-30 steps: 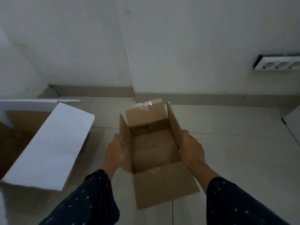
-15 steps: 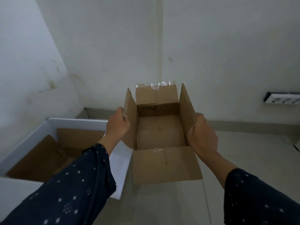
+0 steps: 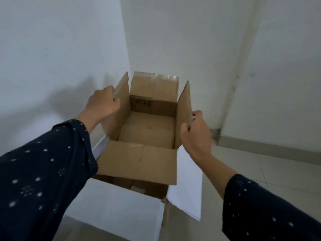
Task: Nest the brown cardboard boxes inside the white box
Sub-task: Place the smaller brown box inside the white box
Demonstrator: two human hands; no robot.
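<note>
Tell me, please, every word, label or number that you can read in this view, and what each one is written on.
"Pico", as best it reads: handwritten in dark marker, upside down from here, on the inner far wall of the brown cardboard box. The letters are slightly blurred, so the reading is not certain.
The white box, its flaps and the walls show no text.

brown box (image 3: 147, 136) interior: open | side flaps upright (flank entry) | corner walls (image 3: 60, 49) close behind
</note>
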